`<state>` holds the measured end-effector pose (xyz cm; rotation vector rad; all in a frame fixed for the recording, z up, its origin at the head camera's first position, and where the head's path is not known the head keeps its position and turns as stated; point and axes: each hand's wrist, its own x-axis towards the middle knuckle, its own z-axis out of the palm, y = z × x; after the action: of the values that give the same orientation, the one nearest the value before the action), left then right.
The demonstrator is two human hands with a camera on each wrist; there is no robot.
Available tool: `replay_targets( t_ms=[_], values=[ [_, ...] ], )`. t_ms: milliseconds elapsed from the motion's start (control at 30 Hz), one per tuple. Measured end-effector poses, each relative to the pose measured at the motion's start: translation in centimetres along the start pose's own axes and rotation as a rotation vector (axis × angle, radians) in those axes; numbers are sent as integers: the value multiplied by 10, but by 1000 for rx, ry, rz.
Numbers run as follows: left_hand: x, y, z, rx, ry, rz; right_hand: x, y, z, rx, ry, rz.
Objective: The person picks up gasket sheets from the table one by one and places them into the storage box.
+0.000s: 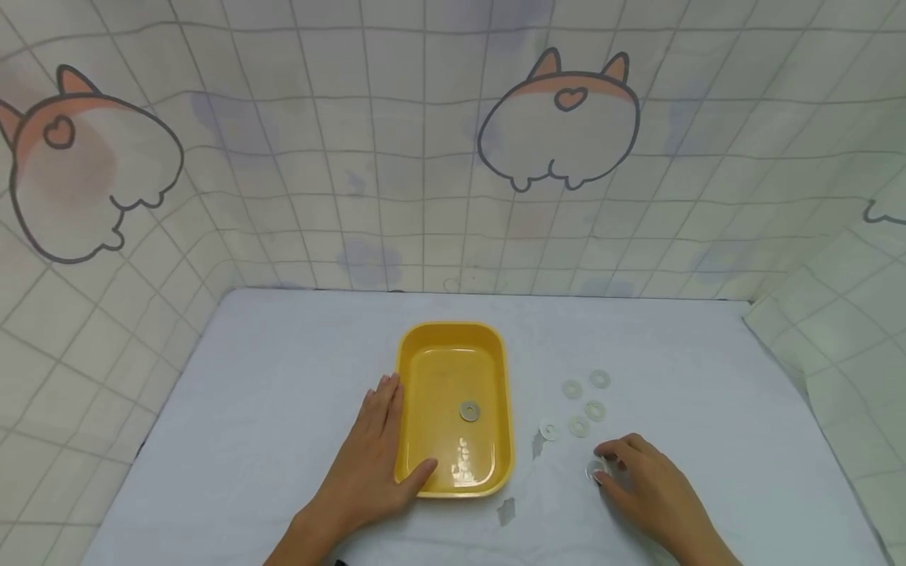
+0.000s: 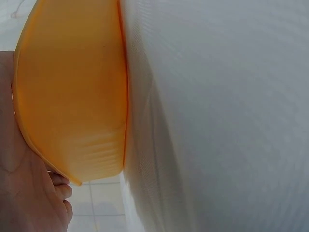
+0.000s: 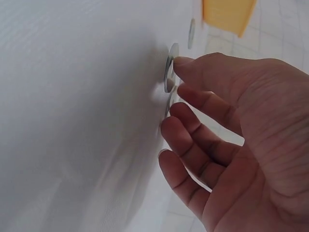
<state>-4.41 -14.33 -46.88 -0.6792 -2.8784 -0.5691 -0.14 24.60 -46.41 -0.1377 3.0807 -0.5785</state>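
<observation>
My left hand [image 1: 371, 464] rests along the left side of a yellow plastic tray [image 1: 405, 369], its fingers straight and its thumb over the near rim. A single metal washer [image 1: 470, 411] lies in the tray. To the right of the tray, my right hand [image 1: 654, 491] is low over the cloth with loosely bent fingers. Its thumb touches a shiny washer [image 3: 172, 67]; the index fingertip is close by, with a small gap. Several pale washers [image 1: 594, 410] lie flat beyond this hand, and another washer [image 1: 549, 430] is nearer the tray.
A white cloth [image 1: 283, 377] covers the table, with small grey patches [image 1: 506, 512] near the tray. Behind and at both sides hang checked curtains [image 1: 453, 157] with cartoon animal prints.
</observation>
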Motion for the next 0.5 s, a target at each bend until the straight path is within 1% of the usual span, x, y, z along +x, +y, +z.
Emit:
replay_targets(
  t_ms=[267,500],
  values=[
    [0,-2,0,3,-9,-2,-3,-2,-2,-9,-31,-3],
    [0,-1,0,3,-10,0,-6,-3,-1,-21,-76,18]
  ],
)
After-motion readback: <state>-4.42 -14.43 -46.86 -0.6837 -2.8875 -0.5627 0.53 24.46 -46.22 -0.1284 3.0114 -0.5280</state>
